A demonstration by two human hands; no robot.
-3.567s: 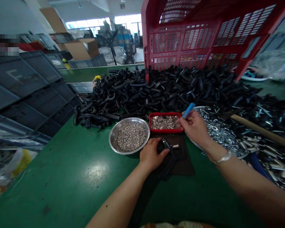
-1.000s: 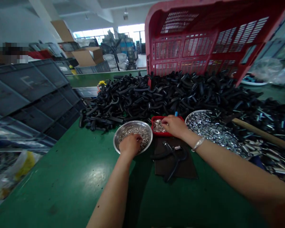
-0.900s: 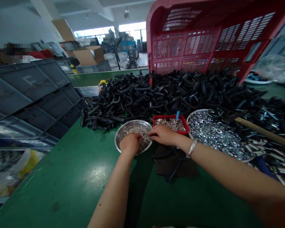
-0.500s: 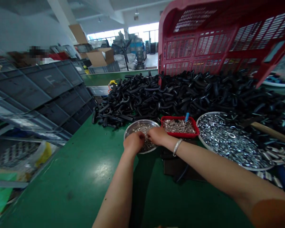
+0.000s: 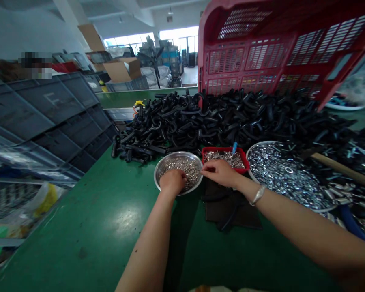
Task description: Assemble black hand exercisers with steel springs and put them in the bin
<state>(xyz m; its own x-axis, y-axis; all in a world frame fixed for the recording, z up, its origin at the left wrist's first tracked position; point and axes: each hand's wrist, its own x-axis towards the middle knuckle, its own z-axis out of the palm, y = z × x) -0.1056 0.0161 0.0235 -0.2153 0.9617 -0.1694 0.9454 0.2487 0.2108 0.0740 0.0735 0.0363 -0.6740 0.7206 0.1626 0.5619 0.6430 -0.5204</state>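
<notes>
My left hand is over the near left side of a round metal bowl of small shiny metal parts. Its fingers are curled together among the parts, and what they hold is hidden. Just past the bowl's right rim, my right hand has thumb and forefinger pinched; anything between them is too small to name. Behind that hand stands a red tray of thin metal pins, with a blue piece sticking up from it. A dark flat board with black pieces lies below the right hand.
Black curved plastic parts are heaped across the back, before a tipped red crate. To the right sit a wide white basin of shiny metal parts and a wooden handle. Grey bins are stacked left; a person is partly visible behind them.
My right hand has drawn out of the bowl to the right, to a spot in front of the red tray. My left hand remains in the bowl. The view has shifted slightly.
</notes>
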